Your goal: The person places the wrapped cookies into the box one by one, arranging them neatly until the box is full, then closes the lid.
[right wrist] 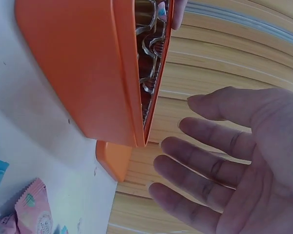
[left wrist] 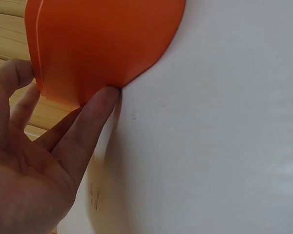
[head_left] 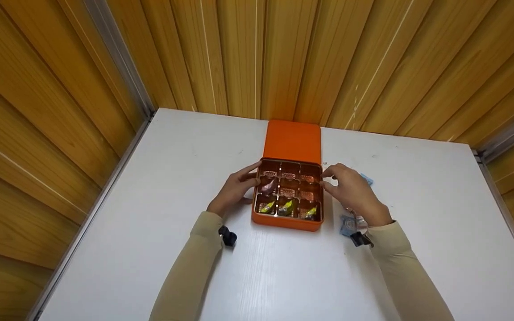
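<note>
An orange box [head_left: 286, 222] holds a brown tray split into square compartments. Each compartment of the near row carries a shiny yellow-green wrapped piece [head_left: 286, 207]. A purple wrapped piece [head_left: 267, 186] lies in the middle row's left compartment. My left hand [head_left: 234, 189] touches the box's left side, fingertips against the orange wall [left wrist: 102, 44] in the left wrist view. Beside the box's right side is my right hand [head_left: 353, 189]. The right wrist view shows its fingers [right wrist: 200, 146] spread a little and apart from the box, with nothing in them.
An orange lid [head_left: 293, 140] lies behind the box, against the wooden wall. Right of the box, blue packets [head_left: 347, 225] and a pink packet [right wrist: 35, 207] lie on the white table [head_left: 127, 249]. Another blue packet [head_left: 366, 179] is partly hidden by my right hand.
</note>
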Demonstrator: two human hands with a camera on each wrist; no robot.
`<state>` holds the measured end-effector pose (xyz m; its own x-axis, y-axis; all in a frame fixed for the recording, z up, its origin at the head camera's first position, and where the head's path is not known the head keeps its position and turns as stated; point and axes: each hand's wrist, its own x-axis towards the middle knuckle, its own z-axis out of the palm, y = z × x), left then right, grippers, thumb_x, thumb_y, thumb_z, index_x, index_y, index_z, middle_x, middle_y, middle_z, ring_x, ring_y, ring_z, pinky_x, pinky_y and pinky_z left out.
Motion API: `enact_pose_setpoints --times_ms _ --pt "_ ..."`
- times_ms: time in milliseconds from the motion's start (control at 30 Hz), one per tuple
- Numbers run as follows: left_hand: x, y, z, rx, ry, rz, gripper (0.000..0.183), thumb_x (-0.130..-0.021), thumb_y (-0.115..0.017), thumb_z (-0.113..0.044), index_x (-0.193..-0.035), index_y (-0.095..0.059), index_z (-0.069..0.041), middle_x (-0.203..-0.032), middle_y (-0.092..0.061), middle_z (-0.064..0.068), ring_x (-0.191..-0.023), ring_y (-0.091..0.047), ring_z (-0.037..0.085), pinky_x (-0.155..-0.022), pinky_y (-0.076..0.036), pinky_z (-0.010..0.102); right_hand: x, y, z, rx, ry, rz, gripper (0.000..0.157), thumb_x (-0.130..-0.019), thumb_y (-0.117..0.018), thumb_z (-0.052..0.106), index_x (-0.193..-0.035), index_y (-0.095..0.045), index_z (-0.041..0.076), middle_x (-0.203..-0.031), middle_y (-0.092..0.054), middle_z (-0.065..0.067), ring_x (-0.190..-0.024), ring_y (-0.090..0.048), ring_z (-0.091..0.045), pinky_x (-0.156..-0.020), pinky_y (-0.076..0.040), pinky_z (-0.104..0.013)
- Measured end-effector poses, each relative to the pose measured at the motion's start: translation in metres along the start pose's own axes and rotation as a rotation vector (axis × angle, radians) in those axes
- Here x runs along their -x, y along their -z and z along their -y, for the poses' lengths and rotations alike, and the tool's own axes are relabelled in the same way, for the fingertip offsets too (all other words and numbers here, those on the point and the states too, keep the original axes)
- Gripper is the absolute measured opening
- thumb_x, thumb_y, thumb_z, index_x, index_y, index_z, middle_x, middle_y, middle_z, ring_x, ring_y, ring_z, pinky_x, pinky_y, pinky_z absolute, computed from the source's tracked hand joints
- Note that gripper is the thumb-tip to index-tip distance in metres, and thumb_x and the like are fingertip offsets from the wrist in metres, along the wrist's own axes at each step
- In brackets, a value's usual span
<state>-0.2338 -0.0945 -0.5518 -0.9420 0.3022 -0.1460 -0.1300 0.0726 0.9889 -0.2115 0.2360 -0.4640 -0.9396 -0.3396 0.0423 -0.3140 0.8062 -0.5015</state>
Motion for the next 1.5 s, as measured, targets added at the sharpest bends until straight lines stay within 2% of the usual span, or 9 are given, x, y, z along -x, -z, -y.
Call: enact_pose_setpoints --times_ms 200,400,600,733,967,1133,1300,1500 --pt "-0.001 -0.001 0.002 -0.007 -0.018 0.008 0.060 -0.107 -0.060 -0.018 -0.163 -0.046 -0.033 -0.151 -0.058 0.011 -0.128 -0.063 0.031 -0.076 -0.065 0.046 0.007 -0.001 -0.008 0.026 -0.045 -0.043 0.029 -0.102 -0.072 0.014 -0.123 -0.070 -0.006 -0.123 -0.067 -0.024 -0.114 -0.064 -0.045 -0.094 -0.055 -0.059" --pt "-0.003 -0.002 0.002 0.008 0.002 0.016 0.061 -0.107 -0.060 -0.019 -0.164 -0.044 -0.034 -0.154 -0.056 0.008 -0.130 -0.062 0.028 -0.080 -0.064 0.047 0.013 -0.003 -0.015 0.026 -0.088 -0.058 0.030 -0.101 -0.072 0.013 -0.123 -0.069 -0.007 -0.122 -0.067 -0.027 -0.112 -0.065 -0.047 -0.091 -0.054 -0.060" --pt "-0.002 -0.001 0.001 -0.006 -0.004 0.000 0.060 -0.106 -0.062 -0.018 -0.162 -0.048 -0.034 -0.153 -0.056 0.013 -0.129 -0.061 0.032 -0.075 -0.065 0.046 0.016 -0.005 -0.024 0.040 -0.107 -0.077 0.032 -0.100 -0.073 0.013 -0.122 -0.068 -0.009 -0.123 -0.068 -0.028 -0.112 -0.065 -0.048 -0.094 -0.053 -0.062" --pt "-0.002 0.000 0.001 -0.005 0.001 -0.007 0.060 -0.104 -0.063 -0.017 -0.160 -0.050 -0.035 -0.152 -0.057 0.015 -0.127 -0.062 0.032 -0.069 -0.064 0.043 0.019 -0.005 -0.030 0.030 -0.149 -0.067 0.034 -0.100 -0.072 0.014 -0.125 -0.067 -0.009 -0.126 -0.066 -0.029 -0.114 -0.064 -0.047 -0.097 -0.052 -0.063" --pt "-0.002 0.000 0.001 -0.007 0.005 -0.009 0.061 -0.104 -0.064 -0.018 -0.161 -0.050 -0.035 -0.154 -0.055 0.016 -0.129 -0.061 0.034 -0.071 -0.065 0.045 0.026 -0.003 -0.042 -0.033 -0.230 -0.021 0.041 -0.102 -0.071 0.016 -0.134 -0.064 -0.009 -0.135 -0.060 -0.028 -0.106 -0.060 -0.039 -0.100 -0.051 -0.060" --pt "-0.001 0.000 0.001 -0.002 0.015 -0.005 0.061 -0.104 -0.064 -0.018 -0.161 -0.049 -0.036 -0.154 -0.054 0.015 -0.131 -0.059 0.033 -0.074 -0.064 0.046 0.029 -0.002 -0.051 -0.026 -0.199 -0.020 0.040 -0.100 -0.072 0.014 -0.133 -0.064 -0.009 -0.136 -0.060 -0.029 -0.111 -0.060 -0.042 -0.101 -0.050 -0.060" --pt "-0.001 0.001 0.001 -0.028 0.024 -0.008 0.061 -0.104 -0.064 -0.020 -0.161 -0.048 -0.038 -0.154 -0.054 0.014 -0.131 -0.059 0.031 -0.072 -0.064 0.042 0.033 -0.002 -0.063 -0.027 -0.156 -0.030 0.038 -0.098 -0.073 0.011 -0.129 -0.066 -0.010 -0.133 -0.061 -0.033 -0.128 -0.056 -0.052 -0.107 -0.045 -0.066" --pt "-0.001 0.001 0.001 -0.028 0.030 -0.015 0.062 -0.104 -0.064 -0.020 -0.160 -0.049 -0.038 -0.154 -0.055 0.014 -0.131 -0.059 0.031 -0.071 -0.064 0.042 0.038 -0.002 -0.077 -0.100 -0.144 -0.004 0.034 -0.099 -0.072 0.006 -0.129 -0.066 -0.009 -0.132 -0.061 -0.031 -0.123 -0.057 -0.050 -0.106 -0.045 -0.066"
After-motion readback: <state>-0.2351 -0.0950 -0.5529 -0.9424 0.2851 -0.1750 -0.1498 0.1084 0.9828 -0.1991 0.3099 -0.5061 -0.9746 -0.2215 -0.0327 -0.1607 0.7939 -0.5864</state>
